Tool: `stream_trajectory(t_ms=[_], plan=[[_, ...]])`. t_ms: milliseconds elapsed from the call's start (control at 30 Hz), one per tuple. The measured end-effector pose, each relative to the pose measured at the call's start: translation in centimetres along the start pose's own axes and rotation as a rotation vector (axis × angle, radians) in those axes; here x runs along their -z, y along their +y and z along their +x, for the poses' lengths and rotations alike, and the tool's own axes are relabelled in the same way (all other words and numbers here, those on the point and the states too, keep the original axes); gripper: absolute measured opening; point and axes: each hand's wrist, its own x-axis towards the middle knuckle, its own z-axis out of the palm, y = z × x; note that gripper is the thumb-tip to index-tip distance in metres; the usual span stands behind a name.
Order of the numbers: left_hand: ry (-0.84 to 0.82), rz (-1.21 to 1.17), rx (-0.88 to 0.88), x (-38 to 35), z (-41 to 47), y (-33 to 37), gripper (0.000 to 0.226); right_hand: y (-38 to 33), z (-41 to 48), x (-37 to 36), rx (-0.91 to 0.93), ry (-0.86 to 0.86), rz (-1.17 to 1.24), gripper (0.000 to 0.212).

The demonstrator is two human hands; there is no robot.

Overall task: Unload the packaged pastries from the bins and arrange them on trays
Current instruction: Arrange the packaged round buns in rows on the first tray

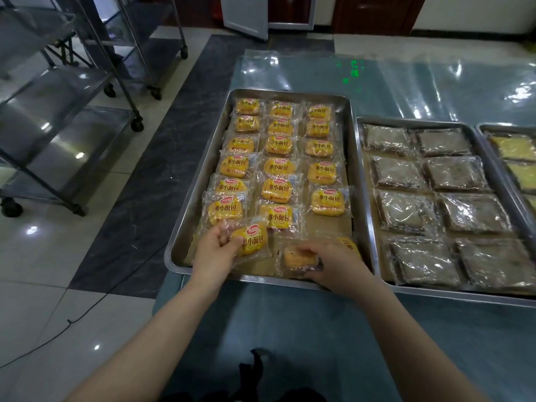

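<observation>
A steel tray (pixel 200 181) on the table holds three columns of yellow packaged pastries (pixel 275 166). At the tray's near left corner my left hand (pixel 213 252) pinches a yellow packet (pixel 253 240), label up and tilted. My right hand (pixel 333 266) grips another packet (pixel 295 258) at the near edge of the middle column, its plain side up. A further yellow packet (pixel 349 243) peeks out just behind my right hand.
To the right sits a second tray (pixel 367 181) of dark pastries in clear wrap, and a third tray (pixel 483 129) with pale yellow ones at the frame's right edge. The table (pixel 290 329) has a shiny plastic cover. Wheeled steel racks (pixel 87 91) stand on the floor at left.
</observation>
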Motion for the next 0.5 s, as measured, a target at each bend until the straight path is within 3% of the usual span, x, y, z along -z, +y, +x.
stream_trajectory(t_ms=[67, 200, 333, 500], plan=[[0.023, 0.005, 0.008, 0.1, 0.0, -0.1, 0.020, -0.1, 0.4, -0.1, -0.034, 0.041, 0.002, 0.036], [0.083, 0.007, 0.028, 0.6, 0.5, -0.2, 0.016, 0.3, 0.6, 0.7, -0.170, 0.197, 0.344, 0.013], [0.029, 0.084, 0.017, 0.0, 1.4, 0.0, 0.013, 1.2, 0.6, 2.0, -0.289, 0.393, 0.603, 0.013], [-0.049, 0.149, 0.041, -2.1, 1.6, -0.6, 0.024, 2.1, 0.4, 2.1, -0.377, 0.471, 0.798, 0.015]])
